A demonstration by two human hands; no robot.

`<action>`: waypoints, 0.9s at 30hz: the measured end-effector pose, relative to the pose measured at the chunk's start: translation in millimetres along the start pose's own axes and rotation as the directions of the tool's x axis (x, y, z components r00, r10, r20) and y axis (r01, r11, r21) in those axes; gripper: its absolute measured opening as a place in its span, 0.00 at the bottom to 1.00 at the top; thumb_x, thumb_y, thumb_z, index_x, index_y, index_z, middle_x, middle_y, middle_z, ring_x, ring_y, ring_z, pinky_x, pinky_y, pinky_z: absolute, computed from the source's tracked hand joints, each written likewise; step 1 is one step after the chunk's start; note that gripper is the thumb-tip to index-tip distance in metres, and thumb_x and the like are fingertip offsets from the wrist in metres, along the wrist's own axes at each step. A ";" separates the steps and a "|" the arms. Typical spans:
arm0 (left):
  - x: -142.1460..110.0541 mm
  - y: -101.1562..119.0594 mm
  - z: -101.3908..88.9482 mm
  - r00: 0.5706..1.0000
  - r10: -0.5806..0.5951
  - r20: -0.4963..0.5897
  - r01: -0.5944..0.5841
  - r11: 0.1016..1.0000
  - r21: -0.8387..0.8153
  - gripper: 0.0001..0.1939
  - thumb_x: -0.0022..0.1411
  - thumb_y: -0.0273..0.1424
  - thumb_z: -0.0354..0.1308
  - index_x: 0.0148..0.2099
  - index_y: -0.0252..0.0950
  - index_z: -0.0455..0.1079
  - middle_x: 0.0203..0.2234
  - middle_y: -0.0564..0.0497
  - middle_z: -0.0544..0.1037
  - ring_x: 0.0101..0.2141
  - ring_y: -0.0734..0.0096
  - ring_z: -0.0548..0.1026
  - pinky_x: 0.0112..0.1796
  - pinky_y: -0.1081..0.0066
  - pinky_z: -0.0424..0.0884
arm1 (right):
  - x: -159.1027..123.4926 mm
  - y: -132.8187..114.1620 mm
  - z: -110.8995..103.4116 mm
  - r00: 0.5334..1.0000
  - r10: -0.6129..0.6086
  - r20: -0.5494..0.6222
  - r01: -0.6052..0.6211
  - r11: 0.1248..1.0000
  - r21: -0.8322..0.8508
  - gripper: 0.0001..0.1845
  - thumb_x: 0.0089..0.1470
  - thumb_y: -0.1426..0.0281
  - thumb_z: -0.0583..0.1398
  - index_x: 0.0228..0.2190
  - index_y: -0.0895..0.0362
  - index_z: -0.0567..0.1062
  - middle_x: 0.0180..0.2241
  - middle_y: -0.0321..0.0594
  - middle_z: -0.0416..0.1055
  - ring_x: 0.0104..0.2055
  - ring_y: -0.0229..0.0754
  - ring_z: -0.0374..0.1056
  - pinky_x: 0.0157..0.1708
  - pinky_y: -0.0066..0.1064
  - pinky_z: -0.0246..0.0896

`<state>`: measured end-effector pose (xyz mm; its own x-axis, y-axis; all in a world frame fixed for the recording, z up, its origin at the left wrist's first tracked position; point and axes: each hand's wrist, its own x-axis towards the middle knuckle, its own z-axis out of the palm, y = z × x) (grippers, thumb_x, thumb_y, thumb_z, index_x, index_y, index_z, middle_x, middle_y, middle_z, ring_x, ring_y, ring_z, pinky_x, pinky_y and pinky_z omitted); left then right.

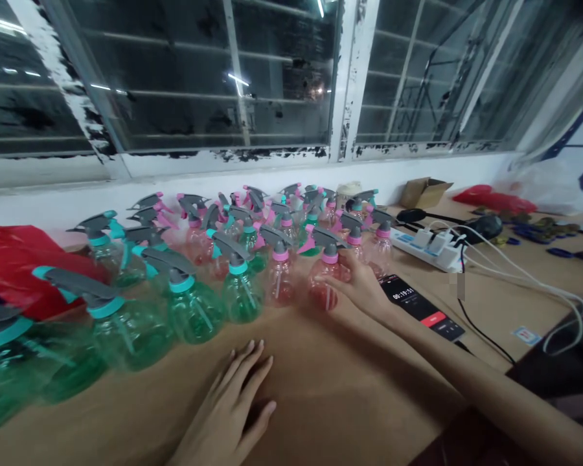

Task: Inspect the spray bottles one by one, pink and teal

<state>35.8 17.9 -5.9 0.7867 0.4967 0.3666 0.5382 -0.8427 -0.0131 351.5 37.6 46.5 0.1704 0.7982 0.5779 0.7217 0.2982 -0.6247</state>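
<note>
My right hand (362, 281) is wrapped round the side of a pink spray bottle (324, 294) with a grey and pink trigger head, standing upright on the brown tabletop (311, 388). Part of that bottle is hidden behind my fingers. Fingers spread, my left hand (238, 401) rests palm down near the table's front and holds nothing. Beside the gripped bottle stands another pink spray bottle (280, 278). Left of it come a green spray bottle (243, 294) and a larger-looking green spray bottle (197, 310), both with turquoise collars. Several more pink and green bottles crowd behind.
A phone (420, 307) showing a timer lies beside my right forearm. Behind it are a white power strip (427, 249) and trailing cables. A cardboard box (423, 193) stands near the wall. Red plastic (34, 265) lies at the left, beneath the window side.
</note>
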 end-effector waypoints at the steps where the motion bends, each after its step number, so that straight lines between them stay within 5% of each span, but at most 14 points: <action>1: 2.7 1.3 1.4 1.000 0.013 0.000 -0.013 1.000 0.009 0.26 0.68 0.42 0.49 0.64 0.41 0.53 0.60 0.47 0.62 0.56 0.56 0.65 0.54 0.54 0.63 | 5.3 1.6 3.3 1.000 -0.003 -0.001 0.003 1.000 0.008 0.26 0.51 0.59 0.62 0.47 0.58 0.65 0.45 0.52 0.72 0.46 0.55 0.71 0.44 0.46 0.65; 14: 22.8 9.6 6.6 0.996 0.080 -0.034 -0.078 0.996 0.041 0.27 0.67 0.40 0.51 0.64 0.40 0.54 0.60 0.48 0.62 0.56 0.58 0.66 0.52 0.59 0.66 | 29.1 16.4 26.6 0.999 0.029 -0.034 -0.025 0.995 0.100 0.30 0.49 0.58 0.63 0.51 0.54 0.63 0.50 0.50 0.71 0.52 0.55 0.68 0.49 0.52 0.63; 18: 21.5 8.7 8.9 0.999 0.043 -0.032 -0.044 0.998 -0.033 0.29 0.67 0.39 0.50 0.67 0.44 0.47 0.60 0.51 0.62 0.56 0.58 0.65 0.53 0.58 0.65 | 12.6 8.8 4.2 0.997 0.055 -0.058 -0.050 0.994 0.096 0.27 0.50 0.56 0.62 0.49 0.54 0.65 0.51 0.49 0.71 0.52 0.52 0.68 0.45 0.45 0.68; 21: 22.8 8.9 10.6 1.000 0.020 -0.017 -0.021 0.996 -0.089 0.27 0.69 0.39 0.46 0.67 0.46 0.45 0.59 0.52 0.63 0.57 0.59 0.64 0.53 0.57 0.65 | 2.1 9.0 -24.6 0.991 0.099 -0.092 -0.095 0.994 0.047 0.15 0.55 0.57 0.58 0.37 0.55 0.72 0.38 0.45 0.77 0.38 0.46 0.75 0.35 0.37 0.71; 24: 27.7 11.4 13.4 0.999 0.040 -0.001 -0.040 0.993 -0.112 0.24 0.70 0.37 0.45 0.66 0.46 0.50 0.59 0.52 0.63 0.57 0.60 0.64 0.53 0.57 0.65 | 2.5 19.6 -47.6 0.970 0.159 -0.183 -0.174 0.983 -0.066 0.16 0.56 0.56 0.56 0.31 0.57 0.73 0.31 0.44 0.76 0.28 0.43 0.72 0.28 0.35 0.68; 27: 33.7 16.8 16.2 0.997 0.076 0.009 -0.074 0.991 -0.108 0.24 0.68 0.37 0.49 0.64 0.44 0.54 0.59 0.51 0.64 0.55 0.60 0.66 0.51 0.59 0.67 | 10.1 32.3 -52.3 0.954 0.190 -0.231 -0.238 0.951 -0.198 0.20 0.53 0.54 0.57 0.36 0.58 0.74 0.36 0.47 0.76 0.30 0.46 0.71 0.29 0.37 0.65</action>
<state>76.3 23.8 -8.8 0.8279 0.4335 0.3560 0.4427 -0.8947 0.0599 411.6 27.9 59.7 0.4551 0.6972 0.5538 0.7784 -0.0096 -0.6277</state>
